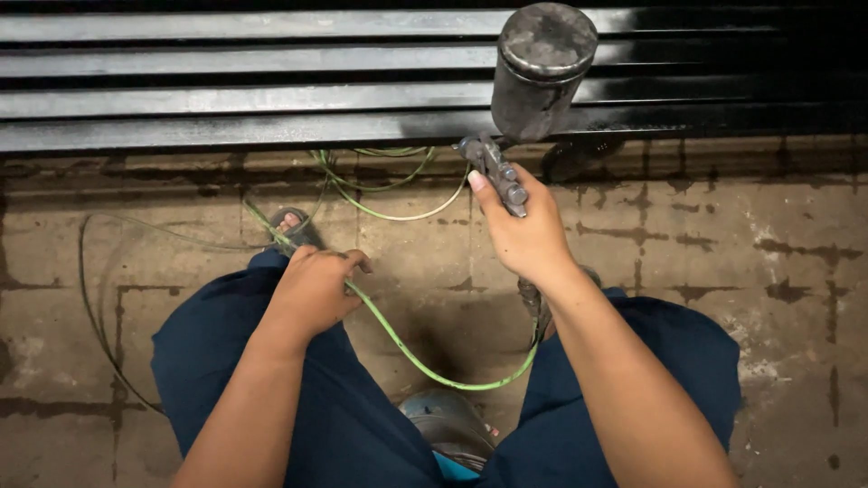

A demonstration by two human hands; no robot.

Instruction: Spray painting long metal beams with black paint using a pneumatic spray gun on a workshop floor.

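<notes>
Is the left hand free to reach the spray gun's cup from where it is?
Probably not freely: the left hand is closed on the green hose at the knee, apart from the cup, though nothing blocks the way.

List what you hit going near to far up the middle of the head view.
Blue trousers → green hose → left hand → right hand → spray gun → black metal slats.

Across the top of my frame I see black slatted metal bars point(226, 99), glossy toward the upper right. Below, a stained concrete floor point(741, 262) fills the middle. Dark blue trousers point(271, 389) occupy the bottom centre, a sandalled foot point(291, 226) at centre left.
</notes>
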